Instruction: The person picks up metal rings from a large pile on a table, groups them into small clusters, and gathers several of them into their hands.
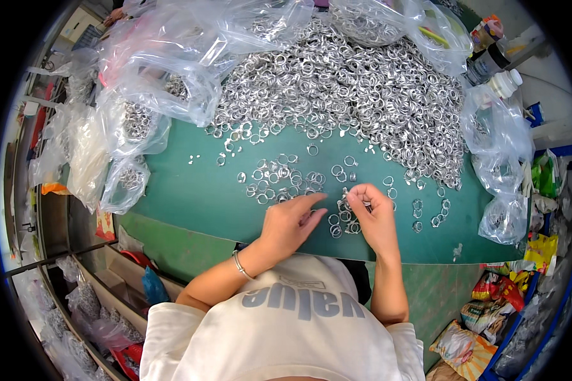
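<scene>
Green counter (184, 181), near edge: loose rings (345, 216) lie between left hand (285, 225), grip parted, seemingly empty, and nearer right hand (377, 214), grip curled, closure and contents unverifiable.

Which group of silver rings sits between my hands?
The small silver metal ring cluster right of your left hand and left of your right hand; other ring groups lie farther forward or rightward.

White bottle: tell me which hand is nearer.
Right. The right hand is at the white bottle's lower left in the picture; the left hand is farther left and slightly lower.
</scene>
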Motion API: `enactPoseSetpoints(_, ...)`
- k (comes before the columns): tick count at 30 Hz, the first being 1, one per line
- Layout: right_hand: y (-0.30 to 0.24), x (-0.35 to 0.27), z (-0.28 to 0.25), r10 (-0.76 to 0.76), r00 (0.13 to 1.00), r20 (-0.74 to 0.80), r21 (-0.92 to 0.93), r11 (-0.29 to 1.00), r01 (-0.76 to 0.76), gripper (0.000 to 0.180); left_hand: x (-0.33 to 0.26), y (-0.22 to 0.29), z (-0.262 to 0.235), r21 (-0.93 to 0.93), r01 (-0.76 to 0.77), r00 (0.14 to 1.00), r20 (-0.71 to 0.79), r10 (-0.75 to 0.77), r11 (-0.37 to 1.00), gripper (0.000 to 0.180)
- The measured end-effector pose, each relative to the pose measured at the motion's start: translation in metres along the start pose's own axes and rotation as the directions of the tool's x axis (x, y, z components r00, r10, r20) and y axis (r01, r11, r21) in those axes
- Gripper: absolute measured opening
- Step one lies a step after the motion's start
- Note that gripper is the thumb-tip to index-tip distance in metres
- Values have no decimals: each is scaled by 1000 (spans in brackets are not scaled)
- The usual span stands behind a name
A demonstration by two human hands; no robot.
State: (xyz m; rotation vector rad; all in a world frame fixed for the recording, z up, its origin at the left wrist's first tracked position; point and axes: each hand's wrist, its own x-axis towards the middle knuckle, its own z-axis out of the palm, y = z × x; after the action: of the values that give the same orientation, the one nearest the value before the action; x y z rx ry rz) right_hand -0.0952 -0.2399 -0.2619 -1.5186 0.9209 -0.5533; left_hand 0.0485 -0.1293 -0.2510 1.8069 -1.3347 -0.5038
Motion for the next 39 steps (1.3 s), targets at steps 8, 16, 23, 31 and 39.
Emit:
enactPoseSetpoints(8,-18,-13,12,72,975,211,242,962,-124,12,6,-8,-3,18,-215,975,-51,215,976,18)
enactPoseSetpoints(16,-18,-20,23,266,918,295,467,798,-381,14,-4,-16,-5,-456,-55,998,-53,35,888,11)
enactPoseSetpoints(23,-10,-29,31,218,926,309,339,884,-321,13,-7,-26,-17,-838,544,809,536,-241,-38,11)
enactPoseSetpoints(31,4,-15,15,-248,963,-102,-650,750,123,6,-27,-40,-20,-805,591,766,540,-349,50,15)
enactPoseSetpoints(39,-7,-50,45,-102,993,57,-123,986,109,19,-37,-41,-16,-746,665,697,641,-320,-46,15)
